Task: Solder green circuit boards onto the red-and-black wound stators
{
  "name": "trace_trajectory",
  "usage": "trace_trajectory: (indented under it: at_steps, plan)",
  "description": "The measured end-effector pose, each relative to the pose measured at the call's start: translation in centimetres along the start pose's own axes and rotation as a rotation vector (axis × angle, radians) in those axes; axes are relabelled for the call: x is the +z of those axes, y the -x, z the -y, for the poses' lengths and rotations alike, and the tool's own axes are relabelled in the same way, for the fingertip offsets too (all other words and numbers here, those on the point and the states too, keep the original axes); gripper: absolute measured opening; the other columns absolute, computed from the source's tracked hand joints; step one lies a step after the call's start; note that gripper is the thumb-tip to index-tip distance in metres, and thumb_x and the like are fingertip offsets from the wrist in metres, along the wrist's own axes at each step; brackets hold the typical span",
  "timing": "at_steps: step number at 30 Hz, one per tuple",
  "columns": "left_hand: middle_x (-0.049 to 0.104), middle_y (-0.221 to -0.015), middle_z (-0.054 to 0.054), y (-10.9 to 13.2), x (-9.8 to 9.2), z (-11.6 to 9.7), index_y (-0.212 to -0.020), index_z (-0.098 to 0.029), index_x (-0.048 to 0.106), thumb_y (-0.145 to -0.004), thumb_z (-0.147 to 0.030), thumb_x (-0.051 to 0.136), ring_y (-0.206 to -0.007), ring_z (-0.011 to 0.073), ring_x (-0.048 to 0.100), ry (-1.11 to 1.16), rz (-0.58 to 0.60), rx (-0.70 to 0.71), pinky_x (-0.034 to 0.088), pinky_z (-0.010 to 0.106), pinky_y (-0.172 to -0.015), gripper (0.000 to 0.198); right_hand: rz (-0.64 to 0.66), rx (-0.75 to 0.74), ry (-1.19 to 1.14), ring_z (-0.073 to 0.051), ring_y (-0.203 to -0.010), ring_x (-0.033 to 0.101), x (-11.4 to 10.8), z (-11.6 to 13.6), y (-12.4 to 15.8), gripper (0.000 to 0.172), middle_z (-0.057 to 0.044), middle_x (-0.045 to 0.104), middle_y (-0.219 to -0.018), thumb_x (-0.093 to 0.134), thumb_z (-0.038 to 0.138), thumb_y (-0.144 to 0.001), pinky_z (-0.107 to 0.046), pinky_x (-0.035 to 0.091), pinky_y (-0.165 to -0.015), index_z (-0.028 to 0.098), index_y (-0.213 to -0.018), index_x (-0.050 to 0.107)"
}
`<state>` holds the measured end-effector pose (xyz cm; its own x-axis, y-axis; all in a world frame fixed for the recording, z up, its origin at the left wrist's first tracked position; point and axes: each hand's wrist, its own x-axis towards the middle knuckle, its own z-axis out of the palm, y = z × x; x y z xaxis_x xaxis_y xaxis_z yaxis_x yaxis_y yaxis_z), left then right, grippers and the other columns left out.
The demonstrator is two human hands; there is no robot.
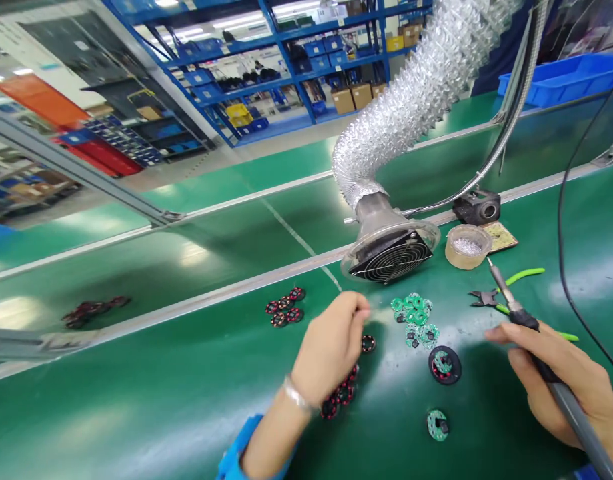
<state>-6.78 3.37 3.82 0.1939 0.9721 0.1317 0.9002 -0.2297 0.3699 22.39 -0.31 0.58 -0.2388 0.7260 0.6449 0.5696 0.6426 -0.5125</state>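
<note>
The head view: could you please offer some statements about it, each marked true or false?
1. The right hand holds a soldering iron. True.
2. The left hand has a silver band at its wrist. True.
3. The green-handled cutters are in the left hand. False: the cutters lie on the bench.
4. A green circuit board lies over a black disc. True.
5. The duct is blue. False: the duct is silver.

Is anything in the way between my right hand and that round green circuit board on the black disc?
Nothing visible: only the green tabletop shows between your right hand and the round green circuit board on the black disc. The green-handled cutters lie farther back, off that line.
</note>
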Motion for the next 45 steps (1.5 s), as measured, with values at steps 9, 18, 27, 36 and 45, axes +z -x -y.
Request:
trace_trajectory:
  at_steps: [9,18,27,36,45]
  plan:
    - [0.066,-0.072,-0.001,5.3,4.2,-4.6,-0.086,-0.022,0.053,-0.088,-0.008,0.049,-0.062,0.0136,0.060,0.270,-0.147,0.356,0.047,0.024,-0.059,0.014,0.147,0.044,-0.019,-0.026,-0.073,0.068,-1.4,4.1,0.1,0.033,-0.006,0.068,-0.080,0.048,0.016,-0.086,-0.037,0.055,-0.059,0.028,-0.114,0.058]
    - [0.067,-0.073,0.001,5.2,5.3,-4.2,-0.090,-0.021,0.055,-0.092,-0.010,0.047,-0.061,0.0146,0.060,0.187,-0.179,0.423,0.045,0.026,-0.057,0.013,0.170,0.019,-0.154,-0.022,-0.057,0.062,-0.1,3.9,0.0,0.033,-0.001,0.062,-0.066,0.046,0.007,-0.076,-0.036,0.050,-0.057,0.026,-0.103,0.053]
    - [0.067,-0.074,0.001,5.3,5.3,-4.1,-0.091,-0.020,0.053,-0.092,-0.009,0.047,-0.060,0.0145,0.059,0.150,-0.171,0.446,0.046,0.026,-0.057,0.012,0.183,0.046,-0.159,-0.021,-0.058,0.062,0.1,4.1,0.1,0.039,-0.002,0.063,-0.068,0.045,0.006,-0.070,-0.035,0.049,-0.057,0.025,-0.103,0.052]
    - [0.068,-0.074,0.001,5.1,5.4,-4.2,-0.090,-0.020,0.054,-0.094,-0.010,0.045,-0.059,0.0141,0.060,0.120,-0.157,0.445,0.047,0.026,-0.055,0.013,0.142,0.060,-0.129,-0.023,-0.059,0.065,0.4,4.3,-0.2,0.041,-0.002,0.064,-0.067,0.045,0.006,-0.067,-0.035,0.049,-0.055,0.027,-0.102,0.053]
    - [0.068,-0.074,0.001,5.1,5.1,-4.1,-0.090,-0.020,0.053,-0.092,-0.009,0.047,-0.059,0.0142,0.060,0.102,-0.172,0.441,0.048,0.026,-0.056,0.012,0.185,0.030,-0.167,-0.022,-0.058,0.063,-0.3,3.9,-0.4,0.035,-0.003,0.063,-0.067,0.042,0.006,-0.076,-0.035,0.049,-0.054,0.025,-0.104,0.051]
